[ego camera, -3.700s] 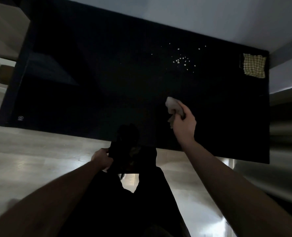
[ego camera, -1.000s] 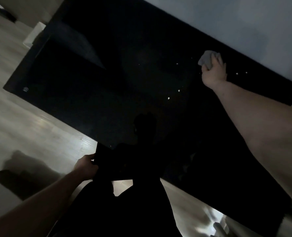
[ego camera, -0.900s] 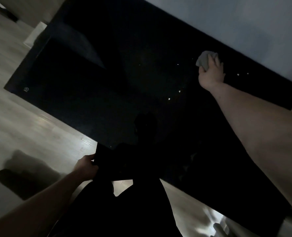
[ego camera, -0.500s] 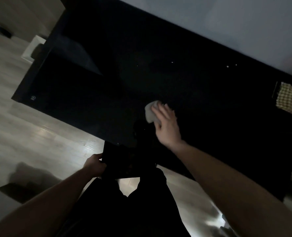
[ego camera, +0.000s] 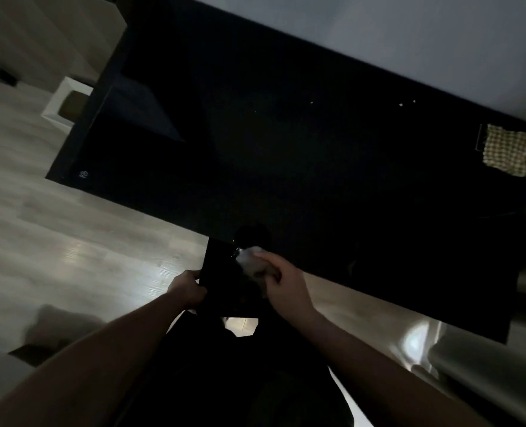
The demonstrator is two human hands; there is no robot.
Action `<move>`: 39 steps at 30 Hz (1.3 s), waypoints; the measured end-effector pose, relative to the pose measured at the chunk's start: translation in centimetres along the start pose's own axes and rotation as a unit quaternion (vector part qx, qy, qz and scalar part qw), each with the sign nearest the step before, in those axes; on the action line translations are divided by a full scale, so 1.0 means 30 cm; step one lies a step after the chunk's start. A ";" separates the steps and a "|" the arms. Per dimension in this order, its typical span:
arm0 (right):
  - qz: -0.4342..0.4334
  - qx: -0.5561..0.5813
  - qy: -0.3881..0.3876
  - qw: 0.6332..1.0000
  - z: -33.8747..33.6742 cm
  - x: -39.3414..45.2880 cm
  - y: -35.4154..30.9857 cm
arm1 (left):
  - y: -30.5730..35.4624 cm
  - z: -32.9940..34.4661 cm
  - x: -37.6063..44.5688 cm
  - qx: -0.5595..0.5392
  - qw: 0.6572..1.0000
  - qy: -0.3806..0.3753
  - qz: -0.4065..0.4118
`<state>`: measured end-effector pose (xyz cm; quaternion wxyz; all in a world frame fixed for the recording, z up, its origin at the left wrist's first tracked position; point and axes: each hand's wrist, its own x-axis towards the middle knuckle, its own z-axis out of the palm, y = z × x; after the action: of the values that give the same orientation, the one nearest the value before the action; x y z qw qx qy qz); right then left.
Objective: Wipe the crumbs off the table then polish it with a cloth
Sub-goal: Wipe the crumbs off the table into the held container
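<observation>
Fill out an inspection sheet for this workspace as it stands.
Surface: glossy black rectangular table, dimly lit.
Job's things: a few pale crumbs near the far edge; crumpled grey wipe at the near edge; yellow checked cloth at the far right corner.
Clutter: nothing seen.
Grippers: right hand grips the wipe; left hand holds a dark flat tray below the table edge.
Cables: nothing seen.
Surroundings: pale wood floor, grey wall.

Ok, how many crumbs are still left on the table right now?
4 that I can make out: two crumbs near the far edge, one left of them, and a faint one further left. The dark table may hide more.
</observation>
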<state>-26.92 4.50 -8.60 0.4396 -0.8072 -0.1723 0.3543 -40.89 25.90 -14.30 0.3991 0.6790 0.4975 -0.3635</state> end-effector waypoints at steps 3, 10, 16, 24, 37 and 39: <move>0.016 0.022 0.061 0.998 -0.099 0.076 -0.063 | -0.012 -0.003 0.008 0.002 1.000 0.000 0.000; 0.070 0.012 0.205 0.976 -0.401 0.444 -0.147 | -0.001 -0.014 -0.007 -0.028 0.999 0.014 -0.019; 0.087 -0.027 0.279 0.956 -0.579 0.792 -0.182 | 0.024 -0.015 -0.022 -0.047 0.998 0.026 -0.024; 0.029 -0.204 0.183 0.961 -0.566 1.184 -0.176 | 0.046 -0.008 0.009 -0.068 0.996 0.036 -0.040; -0.235 -0.302 -0.043 0.923 -0.116 1.105 -0.242 | 0.030 -0.013 0.027 -0.074 0.996 0.039 -0.037; -0.261 -0.286 -0.077 0.919 -0.079 0.987 -0.204 | 0.028 -0.016 0.024 -0.070 0.996 0.035 -0.031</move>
<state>-4.58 23.95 -15.09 0.2519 -0.7954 -0.5040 0.2232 -39.87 26.46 -14.58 0.4171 0.6459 0.5560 -0.3158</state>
